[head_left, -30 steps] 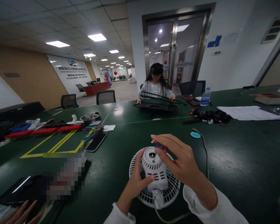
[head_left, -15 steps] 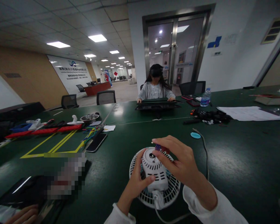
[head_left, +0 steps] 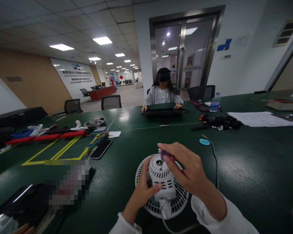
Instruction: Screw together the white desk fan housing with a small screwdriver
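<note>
A white fan [head_left: 177,196] lies on the green table with its grille down and its motor housing [head_left: 164,177] facing up. My left hand [head_left: 145,187] is wrapped round the left side of that housing, thumb across its front. Between the thumb and fingers of my right hand [head_left: 185,164] is a small screwdriver [head_left: 163,154] with a purple handle. Its thin shaft points down at the top of the housing, near a round dark opening; the tip is too small to make out clearly. A cable runs from the fan's lower end.
A light blue disc [head_left: 204,142] and a grey cable [head_left: 214,159] lie to the right. On the left are a phone [head_left: 101,149], coloured wires [head_left: 94,141] and a metal bowl [head_left: 94,123]. Across the table a person [head_left: 163,91] handles a dark flat screen [head_left: 164,111]. Another person's fingers show bottom left.
My right fingers and the screwdriver handle have shifted slightly left. My left hand and the fan stay put. The person opposite has tilted the screen; the hand at bottom left has drawn down.
</note>
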A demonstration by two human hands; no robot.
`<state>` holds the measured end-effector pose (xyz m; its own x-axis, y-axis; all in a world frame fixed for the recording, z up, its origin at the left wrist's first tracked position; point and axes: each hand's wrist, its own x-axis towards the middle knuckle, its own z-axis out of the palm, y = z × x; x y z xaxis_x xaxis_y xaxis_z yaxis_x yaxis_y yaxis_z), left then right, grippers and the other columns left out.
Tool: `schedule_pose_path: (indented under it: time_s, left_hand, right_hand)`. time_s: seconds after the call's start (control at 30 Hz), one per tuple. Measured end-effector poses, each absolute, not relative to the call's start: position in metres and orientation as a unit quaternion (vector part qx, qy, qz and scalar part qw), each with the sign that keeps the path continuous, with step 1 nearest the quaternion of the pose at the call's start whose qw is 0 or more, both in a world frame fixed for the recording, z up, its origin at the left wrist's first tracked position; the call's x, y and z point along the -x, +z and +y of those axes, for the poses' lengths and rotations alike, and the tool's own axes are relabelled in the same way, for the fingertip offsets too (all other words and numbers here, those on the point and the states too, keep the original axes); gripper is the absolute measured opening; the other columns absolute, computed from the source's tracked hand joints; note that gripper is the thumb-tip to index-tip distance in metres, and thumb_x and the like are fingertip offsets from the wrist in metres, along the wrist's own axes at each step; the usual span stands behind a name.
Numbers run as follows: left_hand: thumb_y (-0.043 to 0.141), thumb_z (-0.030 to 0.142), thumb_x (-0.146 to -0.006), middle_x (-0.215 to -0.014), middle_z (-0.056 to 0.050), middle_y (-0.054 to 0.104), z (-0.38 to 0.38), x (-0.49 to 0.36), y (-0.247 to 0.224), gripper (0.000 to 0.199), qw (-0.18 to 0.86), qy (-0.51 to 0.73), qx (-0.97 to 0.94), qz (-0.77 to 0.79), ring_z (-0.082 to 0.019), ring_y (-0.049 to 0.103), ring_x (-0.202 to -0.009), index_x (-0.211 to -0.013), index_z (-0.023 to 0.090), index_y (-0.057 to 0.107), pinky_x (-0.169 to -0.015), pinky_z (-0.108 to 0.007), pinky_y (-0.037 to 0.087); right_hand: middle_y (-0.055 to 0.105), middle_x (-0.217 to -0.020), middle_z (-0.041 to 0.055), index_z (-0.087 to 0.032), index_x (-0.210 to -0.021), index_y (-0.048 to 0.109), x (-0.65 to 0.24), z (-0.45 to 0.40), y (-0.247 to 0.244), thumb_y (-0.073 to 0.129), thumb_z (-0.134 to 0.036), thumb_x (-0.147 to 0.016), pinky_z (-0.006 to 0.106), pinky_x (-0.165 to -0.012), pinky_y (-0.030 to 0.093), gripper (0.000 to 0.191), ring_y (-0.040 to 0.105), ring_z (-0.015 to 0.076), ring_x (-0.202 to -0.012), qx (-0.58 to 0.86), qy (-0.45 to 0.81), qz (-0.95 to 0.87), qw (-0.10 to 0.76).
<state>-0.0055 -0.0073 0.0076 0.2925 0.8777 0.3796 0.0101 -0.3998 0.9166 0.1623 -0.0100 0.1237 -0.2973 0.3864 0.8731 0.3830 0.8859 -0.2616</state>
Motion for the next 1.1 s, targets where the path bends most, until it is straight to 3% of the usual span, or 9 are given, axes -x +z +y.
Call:
schedule_pose_path:
  time_s: [0.6, 0.77, 0.97, 1.1]
  left_hand:
    - [0.064, 0.045, -0.074, -0.141, -0.007, 0.033, -0.0072, 0.0055, 0.0068, 0.074, 0.454, 0.497, -0.667, 0.321, -0.030, 0.032, -0.130, -0.135, 0.027, 0.026, -0.107, -0.042, 0.029]
    - [0.065, 0.044, -0.073, -0.142, -0.008, 0.032, -0.0065, 0.0062, 0.0046, 0.075, 0.445, 0.496, -0.671, 0.326, -0.031, 0.029, -0.131, -0.135, 0.026, 0.026, -0.108, -0.043, 0.027]
    - [0.064, 0.046, -0.074, -0.143, -0.008, 0.029, -0.0067, 0.0068, 0.0053, 0.076, 0.438, 0.492, -0.677, 0.329, -0.031, 0.025, -0.133, -0.135, 0.025, 0.025, -0.109, -0.043, 0.024]
    - [0.063, 0.050, -0.074, -0.144, -0.008, 0.028, -0.0069, 0.0065, 0.0066, 0.076, 0.432, 0.494, -0.681, 0.326, -0.030, 0.025, -0.133, -0.135, 0.025, 0.024, -0.110, -0.043, 0.021]
  right_hand:
    - [0.061, -0.071, 0.0006, -0.019, -0.085, 0.054, -0.1585, -0.0110, 0.1227, 0.057, -0.020, -0.081, 0.023, -0.053, 0.048, 0.005, 0.057, 0.0106, -0.060, 0.301, -0.003, -0.768, 0.566]
    - [0.065, -0.073, 0.0000, -0.020, -0.095, 0.054, -0.1584, -0.0102, 0.1197, 0.057, -0.020, -0.083, 0.021, -0.051, 0.049, 0.013, 0.058, 0.0091, -0.055, 0.301, -0.012, -0.755, 0.582]
    - [0.068, -0.091, 0.0056, -0.018, -0.106, 0.057, -0.1603, -0.0096, 0.1241, 0.051, -0.009, -0.083, 0.024, -0.069, 0.054, 0.025, 0.064, 0.0125, -0.081, 0.243, -0.001, -0.789, 0.565]
    - [0.067, -0.096, 0.0071, -0.018, -0.117, 0.053, -0.1610, -0.0101, 0.1235, 0.045, -0.005, -0.083, 0.028, -0.071, 0.054, 0.037, 0.063, 0.0136, -0.085, 0.238, 0.024, -0.796, 0.556]
